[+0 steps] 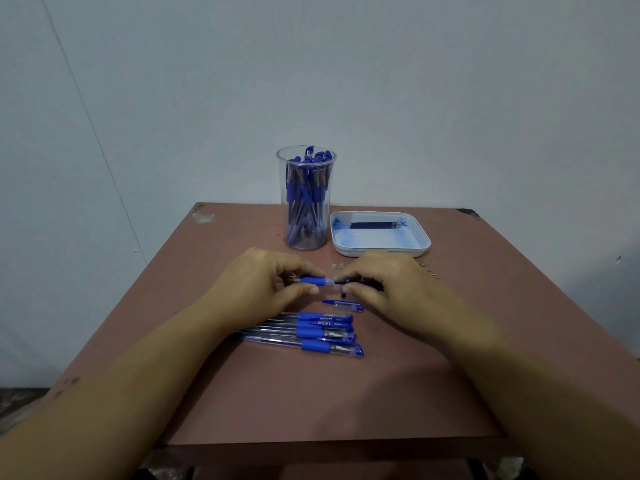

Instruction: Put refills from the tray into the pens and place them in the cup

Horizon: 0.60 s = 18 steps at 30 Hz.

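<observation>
My left hand (266, 284) pinches a clear pen barrel with a blue grip (313, 280), held level above the table. My right hand (381, 285) pinches a dark refill (341, 281) whose end sits at the barrel's open mouth. Just below them a loose blue pen cap (343, 304) lies on the table. Nearer to me lies a row of several blue pens (311, 332), side by side. At the back stands a clear cup (306, 199) packed with blue pens. To its right, a white tray (424, 239) holds a few dark refills (375, 225).
The reddish-brown table (329, 393) has scuffed corners and a front edge close to me. Small metal bits (337, 265) lie between the cup and my hands, and more lie right of my right hand (431, 271). A plain pale wall stands behind.
</observation>
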Each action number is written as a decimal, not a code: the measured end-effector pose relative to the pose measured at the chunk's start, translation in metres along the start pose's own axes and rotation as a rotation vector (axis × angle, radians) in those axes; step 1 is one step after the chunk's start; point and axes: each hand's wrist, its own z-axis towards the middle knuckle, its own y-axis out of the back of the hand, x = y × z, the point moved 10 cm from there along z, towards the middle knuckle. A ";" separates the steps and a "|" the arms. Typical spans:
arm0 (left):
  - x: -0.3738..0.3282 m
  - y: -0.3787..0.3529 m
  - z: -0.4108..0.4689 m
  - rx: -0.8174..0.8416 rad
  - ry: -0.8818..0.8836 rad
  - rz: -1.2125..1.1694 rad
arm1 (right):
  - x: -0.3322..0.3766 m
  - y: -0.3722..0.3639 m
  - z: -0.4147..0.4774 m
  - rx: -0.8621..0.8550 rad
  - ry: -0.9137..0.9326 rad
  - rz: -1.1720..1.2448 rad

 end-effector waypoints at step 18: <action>0.014 0.009 0.000 -0.079 0.064 -0.071 | -0.020 0.016 -0.006 -0.141 -0.086 0.095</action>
